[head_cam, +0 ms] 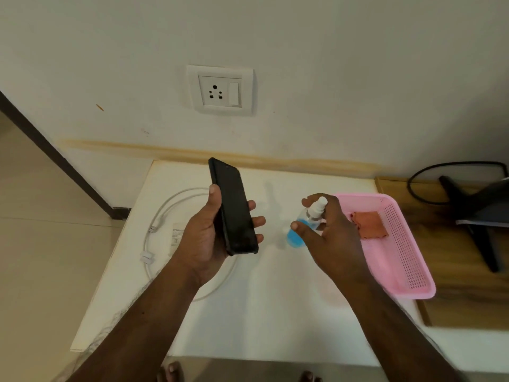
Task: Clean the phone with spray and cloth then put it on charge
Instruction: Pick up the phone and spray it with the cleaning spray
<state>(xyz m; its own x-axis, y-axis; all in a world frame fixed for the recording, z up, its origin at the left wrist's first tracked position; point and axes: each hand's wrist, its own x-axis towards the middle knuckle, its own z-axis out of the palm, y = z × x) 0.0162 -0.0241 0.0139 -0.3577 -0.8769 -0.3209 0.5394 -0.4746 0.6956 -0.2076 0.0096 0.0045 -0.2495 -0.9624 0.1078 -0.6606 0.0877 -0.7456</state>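
My right hand (329, 232) covers most of the spray bottle (305, 226), so only its white nozzle, clear neck and a patch of blue liquid show past my knuckles; I cannot tell whether its base touches the desk (261, 312). My grip there is curled round the bottle, thumb low against the blue part, forefinger arched over the nozzle. My left hand (209, 241) holds the phone (233, 206) above the desk, tilted, its top end toward the wall: thumb along the left edge, three fingertips wrapped over the right edge. The screen is black and glossy, with nothing on it to read.

Behind my left forearm a white charging cable (162, 216) lies in a loose loop on the desk, partly hidden by my wrist, its plugs near the loop's left side. A small paper label (177, 234) lies inside the loop; its print is too small to read.

To the right sits a pink plastic basket (407, 244), its walls perforated, with a rust-coloured cloth (370, 224) lying flat in it (one corner is behind my hand). Beyond it, cut off by the frame edge, a black monitor stand (473, 216) and a black cable (429, 172) rest on a wood-grain surface. A white wall socket (220, 91) with its switch is set in the pale wall above the desk.
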